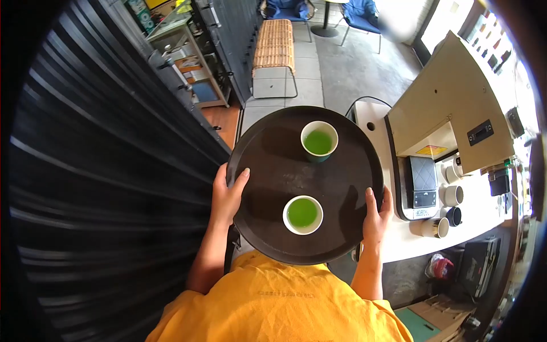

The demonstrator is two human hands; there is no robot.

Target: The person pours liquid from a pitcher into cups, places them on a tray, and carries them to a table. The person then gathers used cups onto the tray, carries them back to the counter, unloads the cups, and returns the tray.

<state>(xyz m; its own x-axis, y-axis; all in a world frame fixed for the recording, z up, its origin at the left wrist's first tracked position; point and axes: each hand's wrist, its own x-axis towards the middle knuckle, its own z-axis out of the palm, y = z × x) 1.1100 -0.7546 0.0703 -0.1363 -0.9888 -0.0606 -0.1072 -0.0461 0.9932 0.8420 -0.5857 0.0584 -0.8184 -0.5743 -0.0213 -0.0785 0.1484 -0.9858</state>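
1. While both hands clamped its rim, the left hand (228, 196) at nine o'clock and the right hand (376, 215) at four, the round black tray (268, 165) hung level before the yellow shirt (273, 308).
2. A green-filled cup (302, 214) stood at six o'clock, another cup (319, 140) at one.
3. This looked like mid-carry; the next move called for keeping it level past the white counter (399, 236).
4. A slatted bench (274, 45) lay ahead.

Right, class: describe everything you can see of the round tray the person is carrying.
The tray is round, dark brown to black, with a low raised rim and a matt, faintly smudged surface. It is held about level in front of the person, the left hand and right hand gripping opposite edges. Two cups of green liquid stand on it, apart.
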